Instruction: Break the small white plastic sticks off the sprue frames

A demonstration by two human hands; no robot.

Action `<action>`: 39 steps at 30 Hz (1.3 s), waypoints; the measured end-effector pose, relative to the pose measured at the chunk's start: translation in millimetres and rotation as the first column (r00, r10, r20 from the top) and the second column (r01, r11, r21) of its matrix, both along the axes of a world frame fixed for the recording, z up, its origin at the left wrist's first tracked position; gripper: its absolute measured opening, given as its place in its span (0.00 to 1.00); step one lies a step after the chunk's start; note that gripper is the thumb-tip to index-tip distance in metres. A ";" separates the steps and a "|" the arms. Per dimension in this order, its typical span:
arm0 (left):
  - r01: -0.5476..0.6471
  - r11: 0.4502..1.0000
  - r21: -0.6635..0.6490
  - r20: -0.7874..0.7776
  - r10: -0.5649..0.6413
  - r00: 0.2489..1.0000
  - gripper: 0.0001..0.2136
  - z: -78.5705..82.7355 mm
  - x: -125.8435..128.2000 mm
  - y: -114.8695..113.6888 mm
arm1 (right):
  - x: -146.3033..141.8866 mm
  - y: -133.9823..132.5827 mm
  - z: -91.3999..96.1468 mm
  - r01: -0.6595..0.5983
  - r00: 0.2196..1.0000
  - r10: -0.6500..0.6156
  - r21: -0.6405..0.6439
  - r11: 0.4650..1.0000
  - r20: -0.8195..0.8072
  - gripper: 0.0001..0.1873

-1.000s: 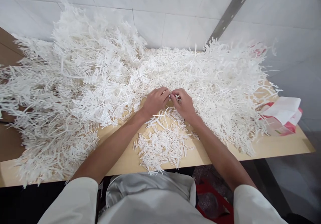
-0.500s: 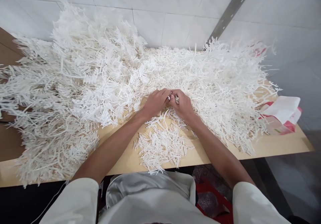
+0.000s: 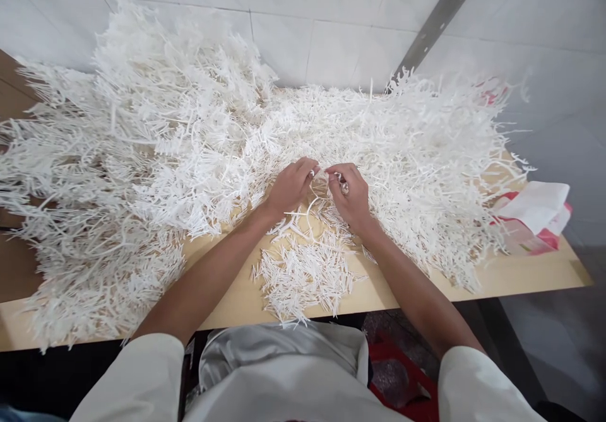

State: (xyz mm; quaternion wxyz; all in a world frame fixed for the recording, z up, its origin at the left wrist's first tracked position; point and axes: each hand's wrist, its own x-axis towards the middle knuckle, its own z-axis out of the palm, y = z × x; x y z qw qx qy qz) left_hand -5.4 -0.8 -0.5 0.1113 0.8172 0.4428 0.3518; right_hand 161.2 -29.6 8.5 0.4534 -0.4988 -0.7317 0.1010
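A huge heap of white branching plastic pieces [image 3: 156, 138] covers most of the tan table [image 3: 516, 274]. My left hand [image 3: 291, 185] and my right hand [image 3: 349, 196] meet at the middle of the table, each pinched on the same thin white plastic strip [image 3: 322, 179] stretched between them. A ring shows on a finger of my right hand. Below the hands lies a small pile of short white plastic sticks [image 3: 303, 274] near the table's front edge.
A red and white bag [image 3: 533, 217] lies at the table's right end. White tiled walls stand behind, with a grey metal bar [image 3: 435, 21] slanting up at the right. Something red [image 3: 402, 384] sits on the floor under the table.
My hands have drawn slightly apart, with the white strip now showing between them. The view has shifted a little; the piles have not moved.
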 end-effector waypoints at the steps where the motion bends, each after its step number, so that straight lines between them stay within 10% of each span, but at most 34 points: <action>1: 0.005 1.000 -0.002 -0.026 -0.005 1.000 0.13 0.0 0.1 0.4 | 0.9 0.7 0.7 0.013 1.000 -0.013 -0.005 1.000 -0.008 0.10; 17: 0.064 0.994 0.093 -0.343 -0.028 0.939 0.12 -4.7 3.4 -0.6 | 10.4 7.9 1.1 -0.027 0.992 0.032 -0.045 0.999 0.125 0.07; 39: 0.146 0.972 0.184 -0.351 -0.074 0.933 0.11 -4.1 4.2 -1.0 | 17.4 9.8 6.7 -0.123 0.950 0.184 -0.239 0.963 0.253 0.09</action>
